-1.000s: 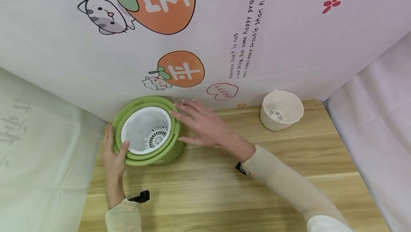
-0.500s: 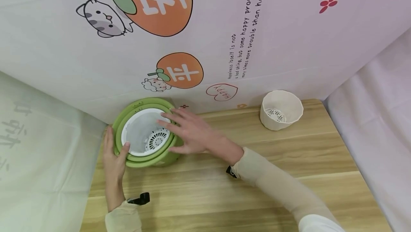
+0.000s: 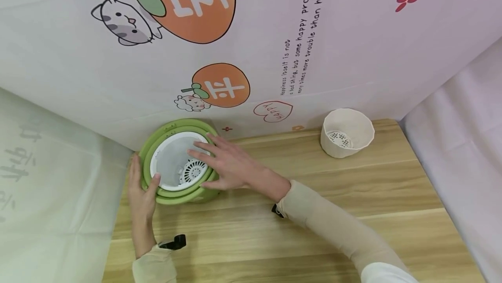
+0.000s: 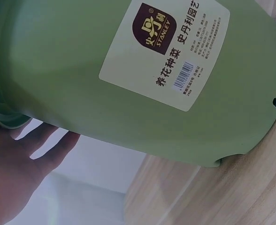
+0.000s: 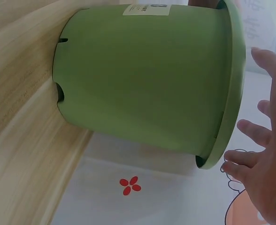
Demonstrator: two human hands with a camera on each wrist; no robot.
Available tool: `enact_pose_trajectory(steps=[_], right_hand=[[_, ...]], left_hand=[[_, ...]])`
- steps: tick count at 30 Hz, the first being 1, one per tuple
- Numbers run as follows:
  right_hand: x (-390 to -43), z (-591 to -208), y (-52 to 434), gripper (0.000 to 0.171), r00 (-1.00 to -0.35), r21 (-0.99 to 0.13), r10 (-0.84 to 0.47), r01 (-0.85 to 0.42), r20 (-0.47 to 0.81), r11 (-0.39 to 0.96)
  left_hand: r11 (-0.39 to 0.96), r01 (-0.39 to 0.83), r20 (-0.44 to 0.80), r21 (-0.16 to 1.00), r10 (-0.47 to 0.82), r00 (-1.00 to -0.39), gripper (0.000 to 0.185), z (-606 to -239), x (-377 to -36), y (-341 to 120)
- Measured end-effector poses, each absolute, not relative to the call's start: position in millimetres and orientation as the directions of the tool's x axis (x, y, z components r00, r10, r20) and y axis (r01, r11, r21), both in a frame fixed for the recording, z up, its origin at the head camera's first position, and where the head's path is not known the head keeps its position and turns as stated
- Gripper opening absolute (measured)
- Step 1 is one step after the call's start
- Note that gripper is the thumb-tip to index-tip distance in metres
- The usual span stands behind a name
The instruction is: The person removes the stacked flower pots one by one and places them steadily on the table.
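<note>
A round green pot [image 3: 178,189] stands at the back left corner of the wooden table [image 3: 298,226], close against the printed cloth backdrop [image 3: 274,48]. Its wall is smooth and matt, flaring to a wide double-stepped rim, with small notches cut around the foot. A pale sticker [image 4: 168,54] on the side carries a dark brown logo, lines of print and a barcode. Nested inside the pot is a white liner [image 3: 170,161], its rim sitting level just within the green rim, its floor a round grid of drainage slots.

The left hand [image 3: 142,196] holds the pot's near-left side, fingers running up the outer wall and the thumb hooked over the rim onto the liner's edge. In the left wrist view the fingers [image 4: 49,140] lie fairly straight under the rim. The right hand [image 3: 229,167] is spread flat with straight fingers over the pot's right side; its fingertips reach across the rim above the liner, and the thumb lies along the outside. Whether the fingertips actually touch the liner cannot be told.

Both forearms wear beige sleeves, each with a small black device at the wrist. Well apart to the right, near the backdrop, stands a cream pot [image 3: 347,134] with a faceted wall and a slotted floor.
</note>
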State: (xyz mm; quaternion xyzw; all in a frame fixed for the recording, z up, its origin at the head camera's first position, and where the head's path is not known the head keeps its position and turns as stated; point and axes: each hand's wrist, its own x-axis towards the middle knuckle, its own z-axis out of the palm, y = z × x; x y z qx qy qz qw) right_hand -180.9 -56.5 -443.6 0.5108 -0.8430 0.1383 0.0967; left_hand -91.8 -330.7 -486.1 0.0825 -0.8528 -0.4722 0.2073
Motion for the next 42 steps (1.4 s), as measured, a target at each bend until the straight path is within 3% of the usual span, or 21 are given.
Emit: enact_pose_trajectory(steps=[11,19,42], right_hand=[[-179.4,-447.9,-65.2,0.084,-0.510,-0.142,-0.823,-0.860,0.249,0.490],[-175.2,-449.7,-71.1,0.078,-0.569,-0.104,-0.809,-0.822,0.146,0.560],[-173.7,-444.7,-80.5,0.068,-0.586,-0.081,-0.811,-0.808,0.005,0.583]], left_hand=[[0.512,0.070,0.275,0.856,-0.336,-0.901,0.071,-458.6,-85.0,-309.9],[0.546,0.060,0.281,0.836,-0.331,-0.901,0.077,-487.9,-91.0,-331.4],[0.550,0.076,0.298,0.832,-0.327,-0.897,0.073,-485.7,-92.2,-330.9]])
